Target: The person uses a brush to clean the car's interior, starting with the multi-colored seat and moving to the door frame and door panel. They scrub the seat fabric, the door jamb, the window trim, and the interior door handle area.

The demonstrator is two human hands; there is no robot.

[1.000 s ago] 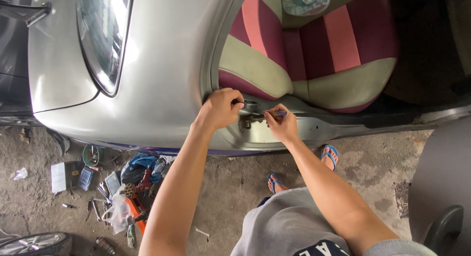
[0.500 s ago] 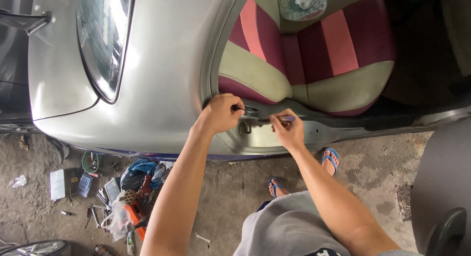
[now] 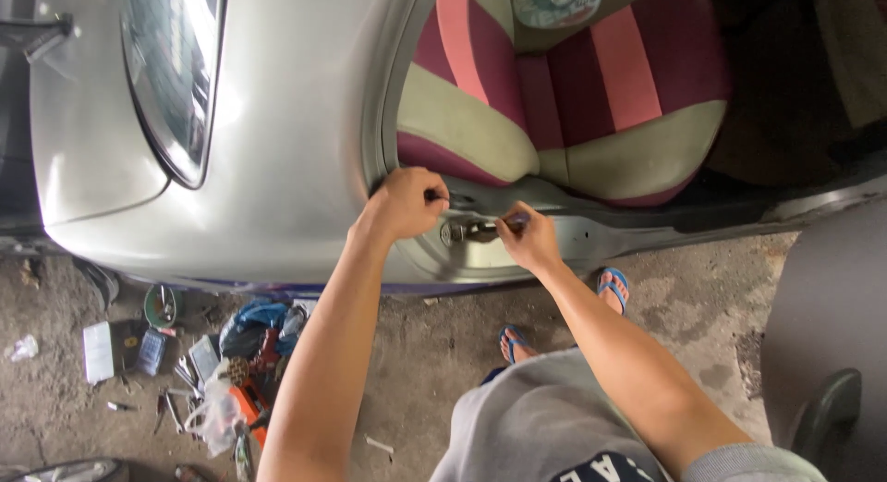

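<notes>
hands barely shifted; left hand (image 3: pixel 405 203) hides grip, right hand (image 3: pixel 528 240) pinches half-hidden tool (image 3: pixel 514 221).

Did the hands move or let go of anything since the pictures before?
Hardly. The left hand is still closed by the door frame, and the right hand still holds a small tool at the metal part between them. Nothing was let go. Only the view shifted a little; the striped seat and the tools on the ground stayed put.
</notes>
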